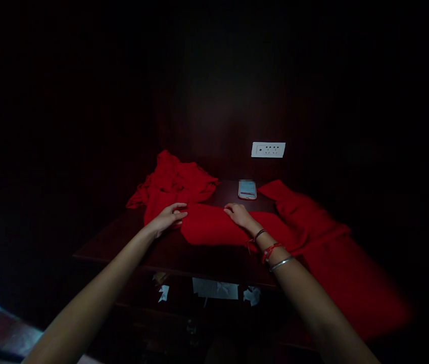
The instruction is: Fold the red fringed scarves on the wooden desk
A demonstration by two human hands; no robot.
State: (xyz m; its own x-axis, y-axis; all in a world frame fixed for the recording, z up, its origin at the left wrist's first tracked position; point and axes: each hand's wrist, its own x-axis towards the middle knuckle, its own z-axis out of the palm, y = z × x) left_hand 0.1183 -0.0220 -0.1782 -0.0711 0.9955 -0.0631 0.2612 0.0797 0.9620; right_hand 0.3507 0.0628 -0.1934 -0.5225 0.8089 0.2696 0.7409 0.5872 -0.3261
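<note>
A long strip of red cloth [210,227] lies across the dark table, its near part folded into a flat band. My left hand [167,220] is at the band's left end, thumb and index finger apart, fingertips touching the cloth's edge. At the far edge of the band, my right hand [239,215] has its fingers bent down and closed on the cloth; the fingertips are partly hidden. To the right, the cloth runs on in loose folds and drops over the table's near side. More red cloth [178,177] is heaped behind my left hand.
A phone [247,189] with a lit screen lies at the back of the dark table [119,237]. White sockets [268,149] are on the wall behind. Below the tabletop, pale paper pieces [216,288] show on a shelf. The surroundings are very dark.
</note>
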